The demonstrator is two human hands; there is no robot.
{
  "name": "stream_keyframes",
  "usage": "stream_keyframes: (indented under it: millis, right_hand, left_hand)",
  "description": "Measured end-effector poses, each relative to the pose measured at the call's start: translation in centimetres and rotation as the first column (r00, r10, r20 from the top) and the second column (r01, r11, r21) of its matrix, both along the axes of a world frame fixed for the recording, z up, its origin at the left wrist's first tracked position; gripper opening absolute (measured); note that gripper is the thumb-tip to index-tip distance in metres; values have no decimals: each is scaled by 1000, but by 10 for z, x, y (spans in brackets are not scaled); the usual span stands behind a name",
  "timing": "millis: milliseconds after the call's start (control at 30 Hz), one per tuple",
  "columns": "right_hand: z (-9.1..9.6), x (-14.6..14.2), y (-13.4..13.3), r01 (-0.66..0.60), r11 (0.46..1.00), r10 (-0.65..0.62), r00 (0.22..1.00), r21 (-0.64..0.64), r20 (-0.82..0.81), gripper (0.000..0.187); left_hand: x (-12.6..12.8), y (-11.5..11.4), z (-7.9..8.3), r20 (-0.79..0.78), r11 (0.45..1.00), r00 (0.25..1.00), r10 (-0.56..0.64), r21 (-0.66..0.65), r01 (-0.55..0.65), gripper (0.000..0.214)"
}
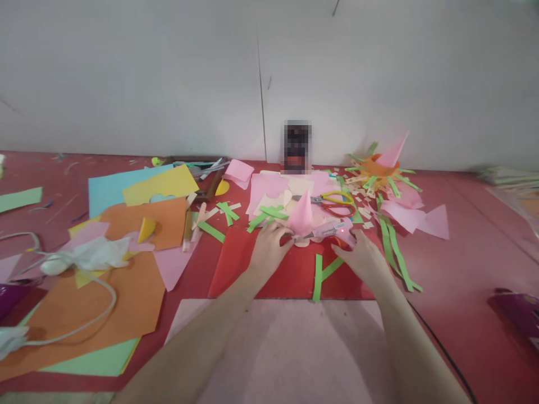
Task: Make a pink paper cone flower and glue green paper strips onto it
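Observation:
My left hand [269,247] rests on the red paper sheet [256,269], its fingers closed at the base of an upright pink paper cone [301,215]. My right hand [361,253] grips a pink glue gun [332,229] whose nozzle points left at the foot of the cone. A small red light glows on the gun. Green paper strips [320,275] lie on the red sheet between my hands.
Scissors [337,202] with yellow and red handles lie just behind the cone. Coloured paper sheets [138,219] and a white cable [84,331] cover the left. An orange and pink paper flower [381,165] stands at the back right. A black cord [442,348] runs off from the gun.

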State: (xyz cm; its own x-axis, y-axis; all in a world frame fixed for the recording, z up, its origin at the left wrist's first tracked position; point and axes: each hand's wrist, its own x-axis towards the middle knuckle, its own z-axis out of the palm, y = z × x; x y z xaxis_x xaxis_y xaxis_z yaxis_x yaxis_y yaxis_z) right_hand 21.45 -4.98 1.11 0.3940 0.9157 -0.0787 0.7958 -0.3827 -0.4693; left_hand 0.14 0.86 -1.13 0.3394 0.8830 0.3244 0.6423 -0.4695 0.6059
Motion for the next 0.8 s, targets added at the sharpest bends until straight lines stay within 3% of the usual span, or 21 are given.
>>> stream_keyframes:
  millis: [267,800]
  right_hand:
    - [-4,-4,0,-8,999,4,996,41,87,41]
    - [-7,-5,-5,-64,989,50,993,130,108,31]
  left_hand:
    - [0,-2,-1,-29,1000,1000,-1,22,1,9]
    - [2,-3,2,-86,1000,996,13,-3,-14,12]
